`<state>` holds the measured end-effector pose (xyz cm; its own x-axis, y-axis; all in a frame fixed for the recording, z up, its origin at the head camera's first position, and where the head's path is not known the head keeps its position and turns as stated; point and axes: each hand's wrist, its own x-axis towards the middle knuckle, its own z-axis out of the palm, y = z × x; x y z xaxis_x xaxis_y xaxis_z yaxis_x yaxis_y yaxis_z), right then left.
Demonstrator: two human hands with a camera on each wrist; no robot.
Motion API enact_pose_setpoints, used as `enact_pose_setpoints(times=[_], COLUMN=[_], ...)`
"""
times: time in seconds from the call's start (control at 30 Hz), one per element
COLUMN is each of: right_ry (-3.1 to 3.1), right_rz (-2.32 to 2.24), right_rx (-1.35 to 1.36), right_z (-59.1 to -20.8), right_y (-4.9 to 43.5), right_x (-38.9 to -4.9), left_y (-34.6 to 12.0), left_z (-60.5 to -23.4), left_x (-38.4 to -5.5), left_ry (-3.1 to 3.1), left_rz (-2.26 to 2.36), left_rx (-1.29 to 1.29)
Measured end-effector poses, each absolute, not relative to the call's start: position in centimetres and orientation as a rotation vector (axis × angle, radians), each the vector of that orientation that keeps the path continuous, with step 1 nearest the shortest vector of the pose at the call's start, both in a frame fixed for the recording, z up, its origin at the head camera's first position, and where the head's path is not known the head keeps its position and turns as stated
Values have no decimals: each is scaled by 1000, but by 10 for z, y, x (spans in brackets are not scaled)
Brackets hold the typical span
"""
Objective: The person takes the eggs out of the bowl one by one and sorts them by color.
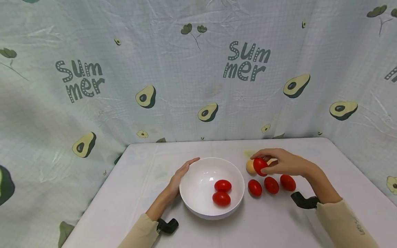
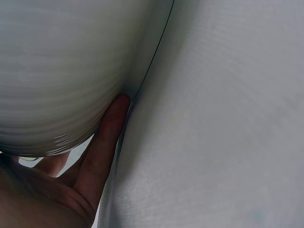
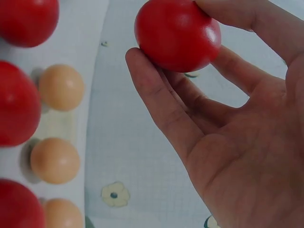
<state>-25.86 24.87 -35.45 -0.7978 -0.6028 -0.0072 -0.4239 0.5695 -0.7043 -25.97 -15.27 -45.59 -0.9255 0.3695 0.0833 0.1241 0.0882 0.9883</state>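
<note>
A white bowl [image 1: 195,186] stands on the table with two oval red tomatoes [image 1: 222,193] inside it. My left hand [image 1: 177,177] rests along the bowl's outer left side, its fingers fairly straight against the wall; the left wrist view shows a fingertip [image 2: 121,107] low on the bowl. To the right of the bowl, my right hand [image 1: 285,162] pinches another red tomato [image 1: 260,167] between thumb and fingertips, raised above the table. Three more tomatoes [image 1: 271,185] lie in a row just in front of that hand.
Behind the red row are several light brown egg-like things [image 3: 61,88], partly hidden by the right hand in the head view. The white table [image 1: 149,165] ends at a hanging cloth [image 1: 173,69] printed with avocados, which also runs along both sides.
</note>
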Motion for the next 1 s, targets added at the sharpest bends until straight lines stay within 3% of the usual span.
enact_pose_setpoints(times=[1.0], right_ry=[2666], right_rz=[-1089], right_rx=[-580], right_z=[-390], right_y=[343], right_x=[-248], left_y=[-156], left_z=[-457], left_x=[-260], left_ry=[2118], left_rz=[1944], left_rx=[540])
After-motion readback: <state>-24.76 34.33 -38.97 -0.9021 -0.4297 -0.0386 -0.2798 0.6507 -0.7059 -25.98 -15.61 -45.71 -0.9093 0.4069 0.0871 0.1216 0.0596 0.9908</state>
